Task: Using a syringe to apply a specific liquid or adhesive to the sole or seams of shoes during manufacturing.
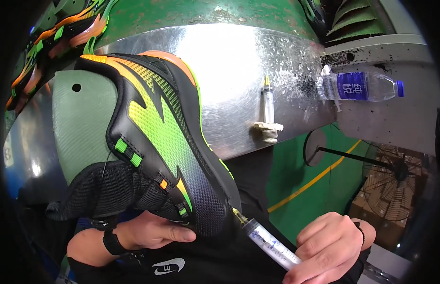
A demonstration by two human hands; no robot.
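Currently, L hand (151, 231) holds shoe (156, 130) nr toe (210, 222), partly over table (234, 125), R hand (329, 246) clasps syringe (263, 239) by sole (216, 175); shoe prob. firm, grip toe; syringe prob. light, slick, grip barrel (276, 251).

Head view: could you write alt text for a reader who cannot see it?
A person's left grip holds a black, green and orange shoe; the right grip holds a syringe, needle at the sole. Another syringe lies on a metal table near a bottle.
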